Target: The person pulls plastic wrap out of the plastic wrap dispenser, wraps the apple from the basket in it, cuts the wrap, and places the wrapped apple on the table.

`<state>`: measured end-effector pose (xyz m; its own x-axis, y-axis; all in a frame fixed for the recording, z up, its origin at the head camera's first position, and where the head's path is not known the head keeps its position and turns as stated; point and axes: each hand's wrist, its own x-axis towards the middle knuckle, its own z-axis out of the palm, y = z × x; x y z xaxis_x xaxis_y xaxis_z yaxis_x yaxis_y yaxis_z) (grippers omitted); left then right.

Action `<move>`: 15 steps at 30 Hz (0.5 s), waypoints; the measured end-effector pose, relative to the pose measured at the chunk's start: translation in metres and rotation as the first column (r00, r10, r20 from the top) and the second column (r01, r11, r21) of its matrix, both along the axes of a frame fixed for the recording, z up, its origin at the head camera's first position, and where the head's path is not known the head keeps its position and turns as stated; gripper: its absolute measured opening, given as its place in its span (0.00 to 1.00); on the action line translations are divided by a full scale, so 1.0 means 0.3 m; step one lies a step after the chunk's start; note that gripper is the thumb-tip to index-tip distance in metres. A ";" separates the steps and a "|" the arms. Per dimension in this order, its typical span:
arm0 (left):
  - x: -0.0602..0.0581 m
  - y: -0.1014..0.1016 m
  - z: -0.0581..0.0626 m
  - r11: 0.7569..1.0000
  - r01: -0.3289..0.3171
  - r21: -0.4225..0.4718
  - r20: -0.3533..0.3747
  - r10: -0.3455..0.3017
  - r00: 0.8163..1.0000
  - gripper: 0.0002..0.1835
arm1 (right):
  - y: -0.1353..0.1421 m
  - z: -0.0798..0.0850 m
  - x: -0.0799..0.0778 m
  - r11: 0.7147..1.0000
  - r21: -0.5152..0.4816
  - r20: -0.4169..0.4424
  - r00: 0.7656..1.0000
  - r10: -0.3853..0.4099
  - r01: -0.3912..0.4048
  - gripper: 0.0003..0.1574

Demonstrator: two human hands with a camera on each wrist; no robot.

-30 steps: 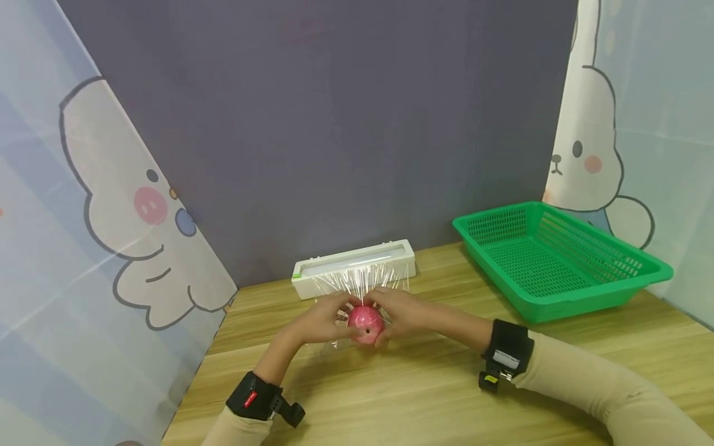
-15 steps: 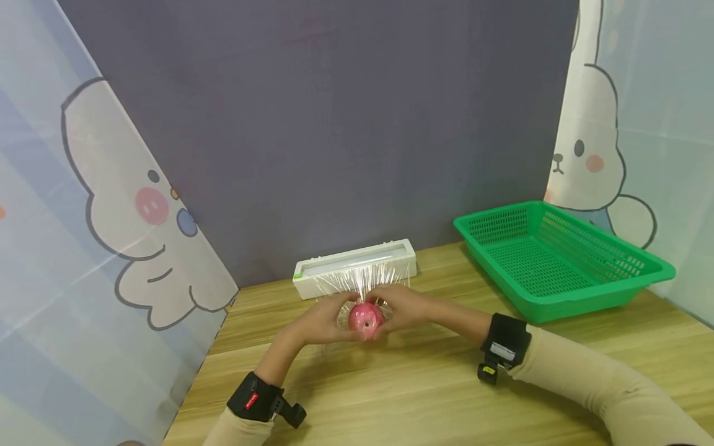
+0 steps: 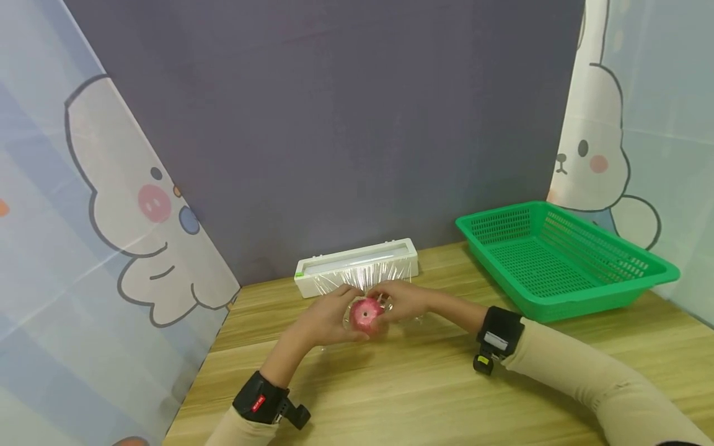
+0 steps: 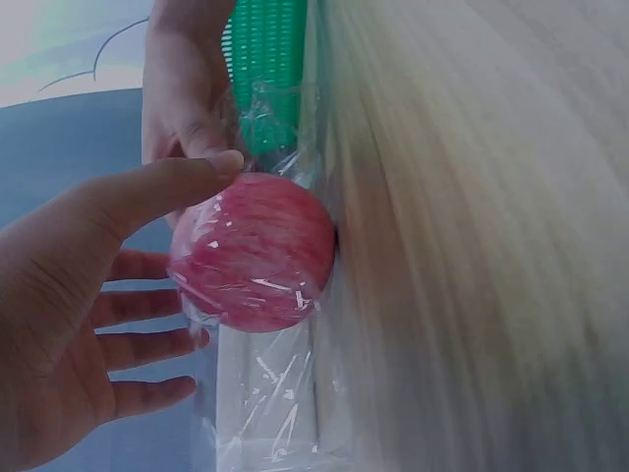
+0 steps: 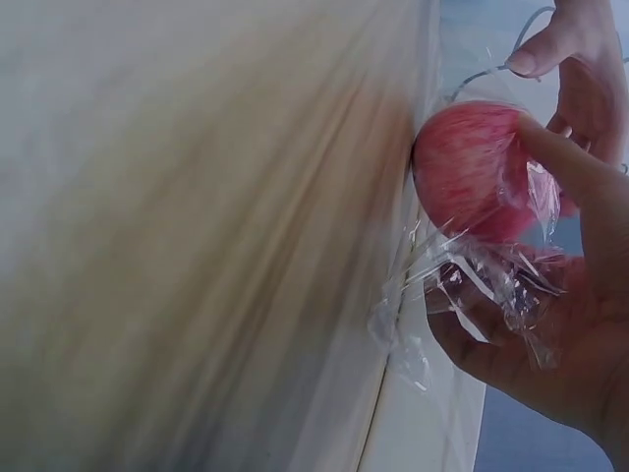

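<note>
A red apple (image 3: 365, 314) with clear plastic film around it is between both hands, just above or on the table. My right hand (image 3: 405, 300) holds it, thumb pressed on its skin and fingers curled under it amid crumpled film (image 5: 511, 285). Around the other side my left hand (image 3: 329, 316) spreads its fingers fairly straight; in the right wrist view its thumb stands apart from the apple. Film (image 3: 365, 275) stretches in shiny creases from the apple to a long white cling film dispenser (image 3: 309, 285) behind it. Part of the left fingers is hidden.
A green plastic basket (image 3: 580, 294) with slotted walls stands at the right rear of the wood-grain table (image 3: 401, 396). A dark cloth backdrop (image 3: 357, 136) rises behind, and printed cartoon curtains (image 3: 162, 260) close in both sides.
The apple has tipped and shifted slightly back towards the dispenser. My left fingers have loosened and spread around it, while the right hand keeps its hold. The basket and dispenser stay put.
</note>
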<state>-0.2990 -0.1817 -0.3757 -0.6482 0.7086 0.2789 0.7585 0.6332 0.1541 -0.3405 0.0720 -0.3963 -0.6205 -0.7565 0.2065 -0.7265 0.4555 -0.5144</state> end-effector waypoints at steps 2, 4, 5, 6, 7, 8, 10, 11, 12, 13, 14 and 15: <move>0.001 0.003 -0.004 1.000 -0.009 -0.004 0.002 0.009 1.000 0.45 | 0.001 -0.003 -0.011 1.000 -0.007 0.006 1.000 0.018 -0.018 0.33; 0.001 0.003 -0.009 1.000 -0.019 -0.003 0.014 0.019 1.000 0.46 | 0.002 -0.007 -0.019 0.999 -0.018 0.030 0.999 0.030 -0.030 0.33; -0.002 0.002 -0.014 1.000 -0.027 -0.007 0.016 0.027 1.000 0.46 | 0.002 -0.009 -0.022 0.999 -0.022 0.048 0.998 0.032 -0.031 0.32; -0.006 0.001 -0.020 0.999 -0.032 -0.010 0.018 0.032 0.999 0.47 | 0.002 -0.011 -0.025 0.999 -0.026 0.063 0.998 0.031 -0.029 0.32; -0.010 0.001 -0.024 0.999 -0.034 -0.010 0.020 0.034 0.999 0.47 | 0.002 -0.012 -0.028 0.999 -0.029 0.079 0.996 0.030 -0.028 0.32; -0.014 -0.001 -0.029 0.999 -0.037 -0.009 0.021 0.037 0.999 0.48 | 0.003 -0.014 -0.030 0.999 -0.031 0.091 0.995 0.028 -0.025 0.32; -0.022 -0.001 -0.036 0.999 -0.040 -0.003 0.024 0.040 0.999 0.48 | 0.005 -0.016 -0.033 0.999 -0.028 0.103 0.994 0.023 -0.020 0.32; -0.027 -0.001 -0.040 0.999 -0.041 0.000 0.024 0.041 0.999 0.48 | 0.005 -0.016 -0.034 0.999 -0.027 0.110 0.994 0.021 -0.018 0.32; -0.030 -0.001 -0.042 0.999 -0.041 0.005 0.027 0.041 0.999 0.47 | 0.005 -0.017 -0.036 1.000 -0.026 0.114 0.993 0.019 -0.016 0.32; -0.034 0.000 -0.044 0.999 -0.043 0.011 0.029 0.043 0.999 0.47 | 0.006 -0.018 -0.037 1.000 -0.025 0.118 0.993 0.018 -0.016 0.32; -0.039 0.001 -0.046 0.999 -0.046 0.017 0.030 0.045 0.999 0.46 | 0.006 -0.019 -0.038 1.000 -0.023 0.117 0.993 0.016 -0.014 0.33; -0.043 0.002 -0.048 0.999 -0.049 0.019 0.034 0.048 0.998 0.45 | 0.006 -0.021 -0.040 1.000 -0.018 0.117 0.993 0.012 -0.010 0.33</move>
